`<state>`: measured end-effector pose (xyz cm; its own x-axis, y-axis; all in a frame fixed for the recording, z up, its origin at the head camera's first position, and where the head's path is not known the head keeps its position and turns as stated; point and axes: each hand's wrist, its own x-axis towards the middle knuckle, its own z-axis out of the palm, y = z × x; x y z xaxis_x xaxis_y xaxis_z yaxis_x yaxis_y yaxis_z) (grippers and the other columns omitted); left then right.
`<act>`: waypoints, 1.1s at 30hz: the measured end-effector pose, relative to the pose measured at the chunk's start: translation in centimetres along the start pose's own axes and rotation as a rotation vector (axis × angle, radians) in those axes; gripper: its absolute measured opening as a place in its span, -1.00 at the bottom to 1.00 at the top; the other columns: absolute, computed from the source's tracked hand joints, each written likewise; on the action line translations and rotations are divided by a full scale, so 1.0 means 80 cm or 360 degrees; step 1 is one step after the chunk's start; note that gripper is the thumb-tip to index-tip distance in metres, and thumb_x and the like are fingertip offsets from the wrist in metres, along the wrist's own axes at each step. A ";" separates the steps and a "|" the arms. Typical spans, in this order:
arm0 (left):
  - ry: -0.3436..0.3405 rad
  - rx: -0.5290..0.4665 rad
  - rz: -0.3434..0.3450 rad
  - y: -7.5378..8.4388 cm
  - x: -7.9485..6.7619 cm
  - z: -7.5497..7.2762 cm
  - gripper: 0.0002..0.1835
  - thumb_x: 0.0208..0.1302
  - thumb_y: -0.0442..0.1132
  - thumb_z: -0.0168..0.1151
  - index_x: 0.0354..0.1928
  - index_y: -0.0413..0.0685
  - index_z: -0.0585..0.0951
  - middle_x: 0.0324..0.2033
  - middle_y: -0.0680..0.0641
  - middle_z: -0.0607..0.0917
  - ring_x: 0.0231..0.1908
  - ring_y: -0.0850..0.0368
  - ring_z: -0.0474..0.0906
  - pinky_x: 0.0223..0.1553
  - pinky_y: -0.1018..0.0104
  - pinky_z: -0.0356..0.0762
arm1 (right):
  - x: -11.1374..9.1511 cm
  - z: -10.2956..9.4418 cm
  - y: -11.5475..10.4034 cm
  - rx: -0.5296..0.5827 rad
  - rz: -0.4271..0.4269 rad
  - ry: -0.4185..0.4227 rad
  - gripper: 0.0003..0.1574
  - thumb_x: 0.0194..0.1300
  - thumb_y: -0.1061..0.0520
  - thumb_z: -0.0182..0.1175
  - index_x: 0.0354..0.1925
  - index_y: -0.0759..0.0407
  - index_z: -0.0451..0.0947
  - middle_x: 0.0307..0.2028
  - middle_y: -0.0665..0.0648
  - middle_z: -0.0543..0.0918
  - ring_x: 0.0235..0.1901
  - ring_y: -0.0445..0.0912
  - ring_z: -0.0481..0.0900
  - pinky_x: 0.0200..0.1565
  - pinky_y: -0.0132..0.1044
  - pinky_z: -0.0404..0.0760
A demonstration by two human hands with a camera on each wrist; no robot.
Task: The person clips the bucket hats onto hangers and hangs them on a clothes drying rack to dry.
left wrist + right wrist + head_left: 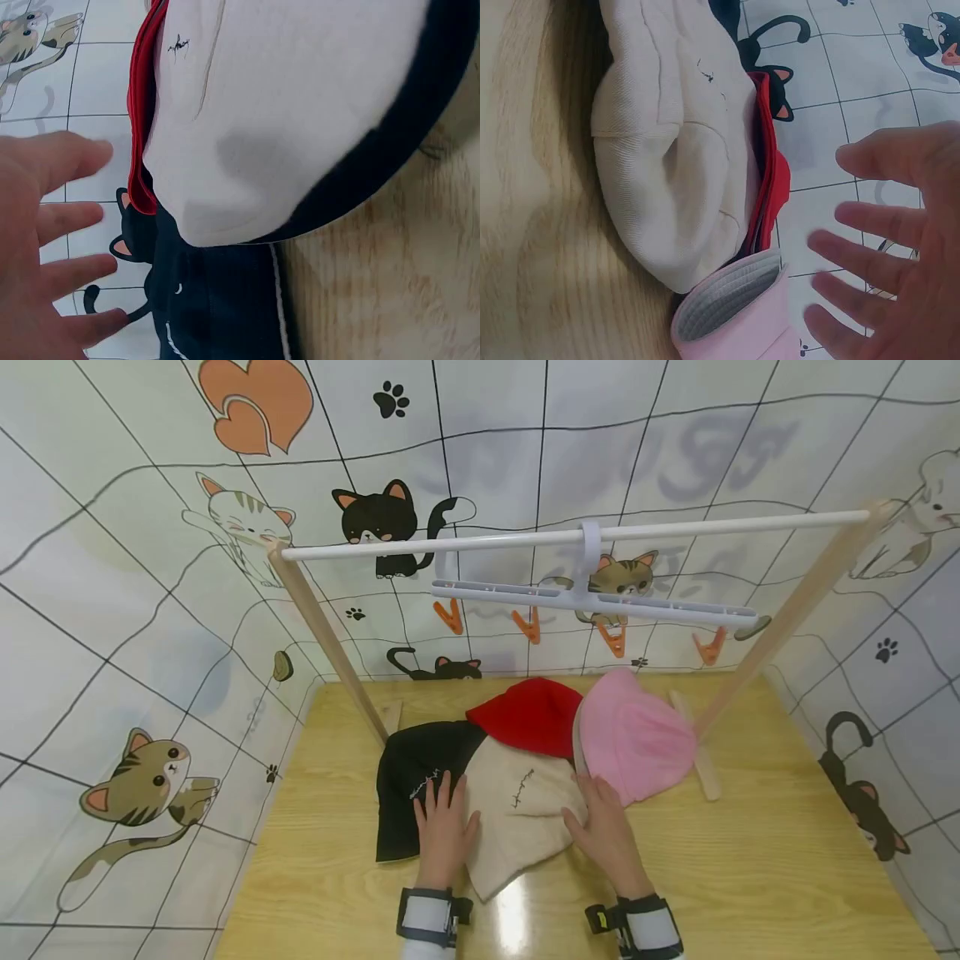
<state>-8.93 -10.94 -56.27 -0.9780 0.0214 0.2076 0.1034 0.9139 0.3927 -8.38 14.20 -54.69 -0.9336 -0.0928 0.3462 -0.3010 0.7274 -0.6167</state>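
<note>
A cream bucket hat with small dark stitched lettering lies in front, overlapping a black hat on its left and a red hat behind. To its right sits a pink hat, its grey lining visible in the right wrist view. My left hand, fingers spread, is over the border of the black and cream hats. Over the cream hat's right side, close to the pink one, is my right hand, its fingers extended. Neither hand grips anything.
A rack stands behind the hats, with a white bar on wooden posts. From the bar hangs a white hanger with several orange clips. Cat-patterned cloth walls enclose the wooden table.
</note>
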 end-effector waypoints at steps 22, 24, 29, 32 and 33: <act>0.0213 -0.0217 -0.0240 -0.035 0.015 -0.019 -0.81 0.18 -0.33 0.27 -0.17 -0.25 0.63 -0.42 -0.13 0.63 -0.45 -0.08 0.58 -0.51 0.03 0.51 | -0.011 0.008 -0.007 0.0104 0.0161 -0.0221 -0.76 0.20 0.32 0.26 -0.11 0.27 0.62 -0.41 0.01 0.64 -0.49 -0.22 0.50 -0.38 -0.29 0.51; 0.0200 -0.0232 -0.0257 -0.037 0.018 -0.022 -0.82 0.18 -0.32 0.26 -0.18 -0.24 0.63 -0.45 -0.11 0.63 -0.49 -0.05 0.57 -0.54 0.05 0.50 | -0.012 0.008 -0.005 0.0096 0.0144 -0.0191 -0.76 0.18 0.34 0.27 -0.13 0.27 0.62 -0.43 -0.02 0.63 -0.47 -0.19 0.53 -0.38 -0.28 0.52; 0.0167 -0.0224 -0.0292 -0.047 0.025 -0.030 -0.84 0.20 -0.31 0.25 -0.20 -0.21 0.63 -0.50 -0.06 0.60 -0.54 -0.02 0.54 -0.61 0.09 0.46 | -0.015 0.009 -0.003 0.0092 0.0103 -0.0123 -0.78 0.16 0.35 0.28 -0.17 0.25 0.63 -0.45 -0.03 0.63 -0.42 -0.15 0.58 -0.32 -0.20 0.54; 0.0146 -0.0222 -0.0295 -0.054 0.031 -0.034 -0.84 0.21 -0.30 0.24 -0.20 -0.22 0.64 -0.50 -0.05 0.60 -0.55 0.00 0.54 -0.63 0.11 0.45 | -0.016 0.009 -0.002 0.0096 0.0074 -0.0092 -0.79 0.16 0.36 0.27 -0.18 0.25 0.63 -0.44 -0.03 0.64 -0.41 -0.15 0.58 -0.31 -0.18 0.55; 0.0141 -0.0239 -0.0288 -0.057 0.033 -0.036 -0.84 0.22 -0.31 0.23 -0.21 -0.24 0.63 -0.51 -0.06 0.61 -0.56 0.00 0.53 -0.62 0.12 0.45 | -0.016 0.009 -0.001 0.0095 0.0071 -0.0086 -0.79 0.15 0.36 0.27 -0.19 0.25 0.63 -0.45 -0.03 0.64 -0.42 -0.16 0.58 -0.32 -0.19 0.55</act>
<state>-11.44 -16.19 -54.91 -0.9641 -0.1784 0.1968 -0.0394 0.8289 0.5580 -7.31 13.72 -55.59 -0.9549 -0.0989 0.2801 -0.2686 0.6900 -0.6721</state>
